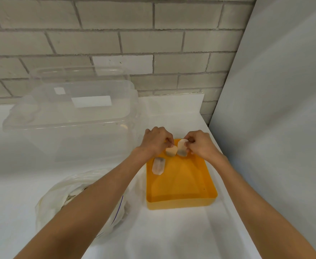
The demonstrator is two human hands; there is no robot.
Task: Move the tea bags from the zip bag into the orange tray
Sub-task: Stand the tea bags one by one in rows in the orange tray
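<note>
An orange tray (181,200) stands on the white table right of centre. One tea bag (158,166) lies flat in its far left part. Over the tray's far end, my left hand (156,140) pinches a second tea bag (171,151) and my right hand (200,143) pinches a third tea bag (182,149), the two bags side by side. The clear zip bag (56,199), with more pale tea bags inside, lies at the lower left, partly hidden under my left forearm.
A large clear plastic bin (73,116) stands at the back left, close to the tray's far left corner. A grey brick wall runs behind the table. A pale panel (275,109) closes off the right side along the table's edge.
</note>
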